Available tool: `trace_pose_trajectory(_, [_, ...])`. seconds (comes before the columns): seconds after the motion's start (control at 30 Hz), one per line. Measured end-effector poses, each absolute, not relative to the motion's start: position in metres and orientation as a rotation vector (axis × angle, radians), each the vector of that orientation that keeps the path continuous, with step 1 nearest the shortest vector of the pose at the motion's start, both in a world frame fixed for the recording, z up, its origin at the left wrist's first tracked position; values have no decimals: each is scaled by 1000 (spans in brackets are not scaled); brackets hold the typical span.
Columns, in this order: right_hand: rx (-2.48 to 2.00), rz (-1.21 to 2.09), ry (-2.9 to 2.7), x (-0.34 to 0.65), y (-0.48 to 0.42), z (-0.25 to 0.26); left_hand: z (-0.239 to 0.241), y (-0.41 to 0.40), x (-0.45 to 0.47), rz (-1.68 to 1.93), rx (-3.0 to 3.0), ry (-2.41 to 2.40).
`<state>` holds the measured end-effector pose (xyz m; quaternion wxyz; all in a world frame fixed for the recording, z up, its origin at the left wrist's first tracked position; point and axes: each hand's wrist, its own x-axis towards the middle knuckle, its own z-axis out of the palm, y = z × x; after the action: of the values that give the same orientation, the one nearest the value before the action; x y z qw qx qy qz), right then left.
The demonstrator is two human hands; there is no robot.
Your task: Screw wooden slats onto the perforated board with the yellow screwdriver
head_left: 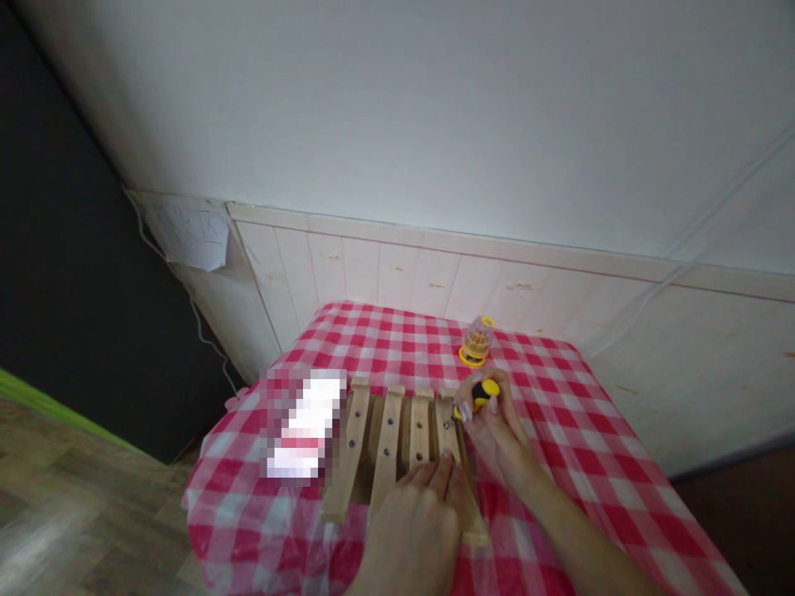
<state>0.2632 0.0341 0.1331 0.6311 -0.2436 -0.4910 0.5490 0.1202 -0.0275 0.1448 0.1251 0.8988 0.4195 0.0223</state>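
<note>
Several pale wooden slats (390,422) lie side by side over a board, with dark screws set in them. My left hand (416,521) rests flat on the slats, fingers stretched toward the right one, gripping nothing. My right hand (506,422) is closed around a screwdriver (486,391) with a yellow and black handle. The tool is tilted, its tip at the upper screw (447,425) of the rightmost slat (452,443). Part of the lower slats is hidden under my left hand.
A clear, yellow-based bit case (476,341) stands behind the slats. To the left lies a bright, pixelated rectangular object (310,418). A red-and-white checked cloth (385,331) under a clear plastic sheet covers the table, which is against a panelled wall (413,277).
</note>
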Motion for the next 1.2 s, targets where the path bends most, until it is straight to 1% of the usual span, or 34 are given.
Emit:
trace_pose_trajectory(0.17, [-532, 1362, -965, 263, 34, 138, 153, -26, 121, 46, 2539, 1239])
trace_pose_trajectory(0.43, [-586, 1216, -1093, 265, 39, 129, 156, -27, 122, 26, 2541, 1241])
trace_pose_trajectory(0.57, [-618, 1226, -1132, 269, 37, 128, 153, -28, 121, 73, 2587, 1246])
trace_pose_trajectory(0.7, [-608, 1226, -1165, 268, 34, 131, 153, -28, 121, 41, 2576, 1247])
trace_pose_trajectory(0.93, [-592, 1327, -1023, 264, 35, 139, 150, -28, 120, 44, 2592, 1240])
trace_pose_trajectory(1.2, [-626, 1262, -1077, 266, 37, 134, 143, -27, 119, 97, 2589, 1239])
